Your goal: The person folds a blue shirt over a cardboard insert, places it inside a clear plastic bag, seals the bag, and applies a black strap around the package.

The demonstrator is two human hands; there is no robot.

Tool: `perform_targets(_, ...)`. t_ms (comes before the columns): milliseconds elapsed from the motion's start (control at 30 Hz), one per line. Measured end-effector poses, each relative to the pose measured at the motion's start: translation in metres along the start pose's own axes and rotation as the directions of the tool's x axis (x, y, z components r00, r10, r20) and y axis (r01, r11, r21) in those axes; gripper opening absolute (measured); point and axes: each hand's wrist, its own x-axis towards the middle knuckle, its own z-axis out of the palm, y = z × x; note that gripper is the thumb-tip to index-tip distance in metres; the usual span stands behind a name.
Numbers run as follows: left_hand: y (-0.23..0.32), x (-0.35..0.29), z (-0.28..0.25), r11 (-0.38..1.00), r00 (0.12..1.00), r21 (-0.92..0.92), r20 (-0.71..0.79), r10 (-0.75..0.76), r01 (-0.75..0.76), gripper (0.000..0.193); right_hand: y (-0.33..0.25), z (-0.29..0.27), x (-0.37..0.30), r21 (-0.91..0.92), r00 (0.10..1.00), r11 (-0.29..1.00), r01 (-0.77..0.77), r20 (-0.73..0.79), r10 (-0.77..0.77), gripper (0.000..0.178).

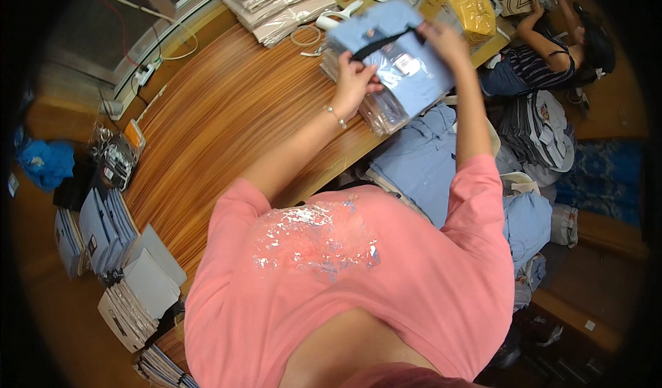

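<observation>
A folded light blue shirt (422,84) with a small pale label lies on a stack of clear plastic packets (381,115) at the table's far right. Across the shirt runs a narrow black strip (381,44), cloth-like, its exact kind unclear. My left hand (356,82) is closed with its fingers pinching the strip's left end, over the shirt's left edge. At the other end, my right hand (445,42) closes on the strip near the shirt's far right corner; it is slightly blurred. A shiny, crinkled clear plastic sheet (314,240) shows against my pink top.
Packed beige and blue garments (279,8) are piled at the back, beside a white-handled tool (339,17). A yellow plastic bag (469,5) stands back right, with another person (545,60) beyond. Blue shirts (420,157) heap below the table's right edge; folded stacks (107,229) stand left.
</observation>
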Motion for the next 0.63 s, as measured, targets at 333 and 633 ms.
perform_targets(333, -0.004, -0.078, -0.046, 0.963, 0.986, 0.253, -0.161, -0.05, 0.091, 0.059, 0.017, 0.052, -0.045, 0.05, 0.996, 0.995, 0.081, -0.041, -0.079, 0.06)
perform_targets(633, -0.057, -0.205, -0.117, 0.822, 0.971, 0.525, -0.044, -0.235, 0.222, 0.069, -0.007, 0.018, -0.083, 0.066, 0.939, 0.991, 0.12, -0.332, -0.091, 0.055)
